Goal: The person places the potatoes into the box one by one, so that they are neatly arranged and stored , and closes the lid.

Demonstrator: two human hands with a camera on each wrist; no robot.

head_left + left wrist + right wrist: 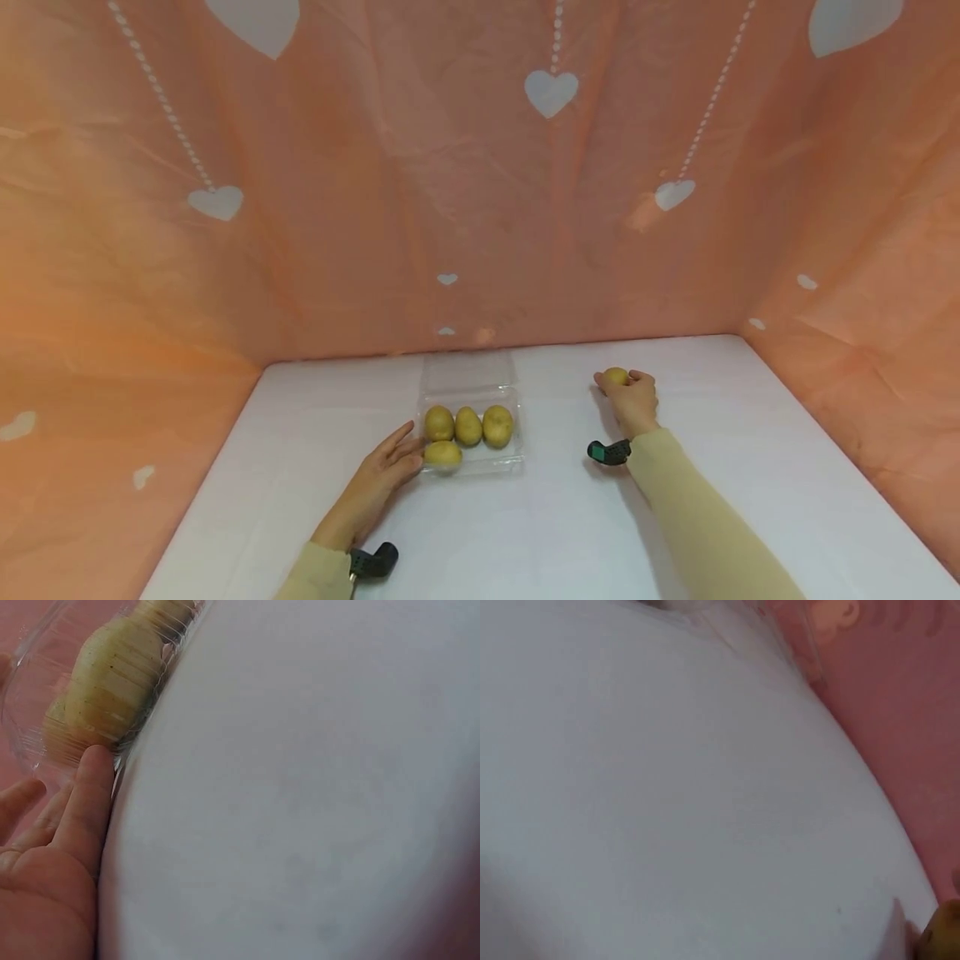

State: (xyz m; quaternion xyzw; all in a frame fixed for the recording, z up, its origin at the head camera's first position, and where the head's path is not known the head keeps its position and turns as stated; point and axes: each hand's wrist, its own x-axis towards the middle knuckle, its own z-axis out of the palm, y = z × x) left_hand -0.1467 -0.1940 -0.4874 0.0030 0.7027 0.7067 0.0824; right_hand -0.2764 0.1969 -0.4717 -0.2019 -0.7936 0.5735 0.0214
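A clear plastic clamshell box [480, 467] lies with its lid [467, 371] folded back, away from me. Inside it sit several yellow potatoes: three in a row at the back, and one potato [443, 453] at the front left. My left hand [378, 477] is at the box's left side, fingers extended, a fingertip touching the clear wall by a potato [112, 682] in the left wrist view. Off to the right, my right hand [633, 404] pinches another potato [617, 376] between thumb and fingers. Only part of that potato [941, 937] shows in the right wrist view's corner.
A white-covered table [555, 525] carries everything. Orange cloth [480, 208] with white hearts stands behind and along both sides. Each wrist wears a dark strapped device, such as the one [609, 452] on the right.
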